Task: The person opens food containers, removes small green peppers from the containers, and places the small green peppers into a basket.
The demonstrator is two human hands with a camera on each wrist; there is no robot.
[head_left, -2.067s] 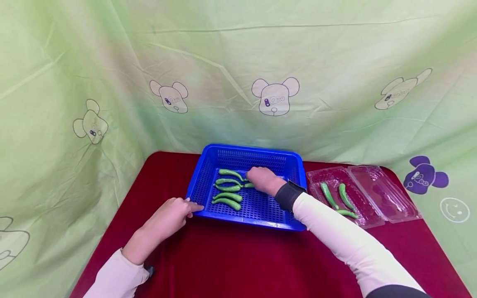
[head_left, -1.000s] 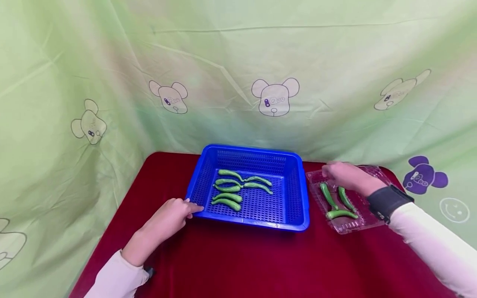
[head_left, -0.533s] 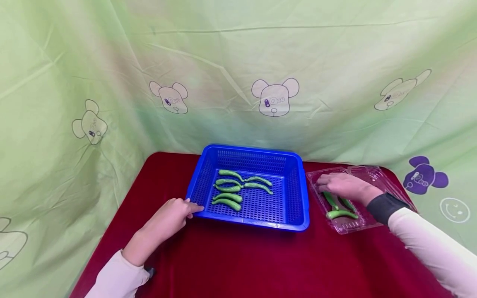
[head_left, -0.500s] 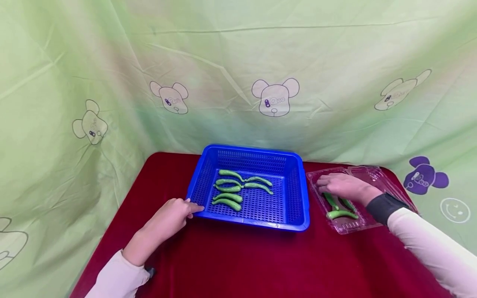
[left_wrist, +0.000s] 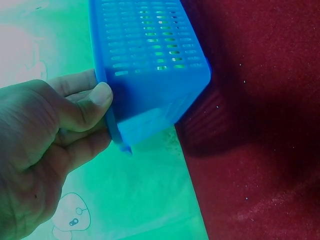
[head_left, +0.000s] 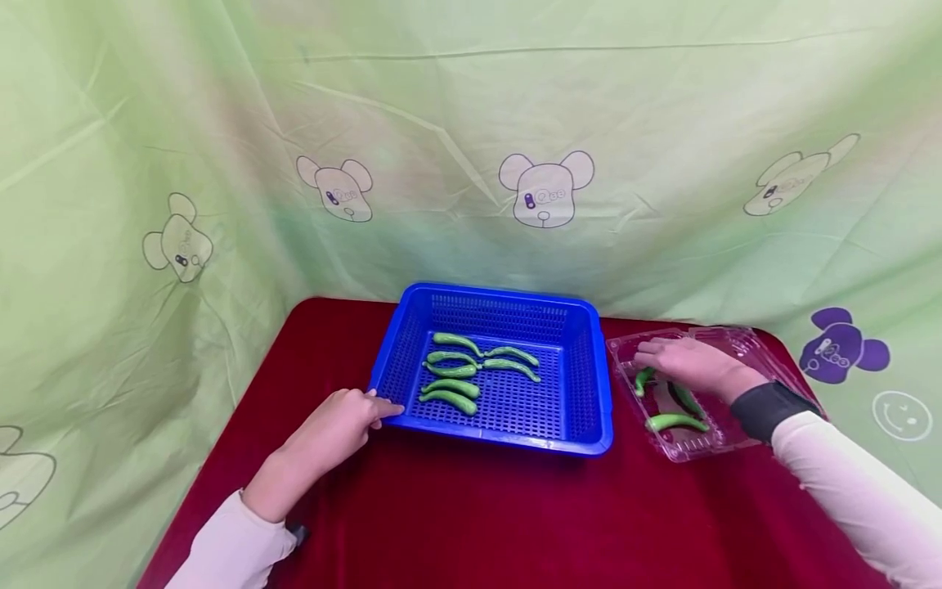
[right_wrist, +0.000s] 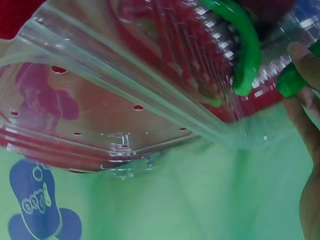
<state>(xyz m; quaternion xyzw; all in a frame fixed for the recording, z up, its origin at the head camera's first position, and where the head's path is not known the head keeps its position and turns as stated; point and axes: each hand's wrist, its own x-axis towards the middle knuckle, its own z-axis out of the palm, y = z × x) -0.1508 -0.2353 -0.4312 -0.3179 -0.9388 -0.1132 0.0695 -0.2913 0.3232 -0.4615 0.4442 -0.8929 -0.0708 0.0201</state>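
Green peppers are split between two containers on the red table [head_left: 471,515]. At about three o'clock from the blue basket [head_left: 589,393], the right hand [head_left: 692,366] reaches into the clear plastic clamshell [head_left: 688,446], fingers curled to pinch one green pepper [head_left: 643,379], lifted at its end. Two other peppers [head_left: 675,421] lie in the tray beside it. At the basket's seven o'clock corner, the left hand [head_left: 334,425] grips the rim, thumb [left_wrist: 92,102] pressed on the outer wall, fingers hooked over. Six peppers [head_left: 450,395] rest inside the basket.
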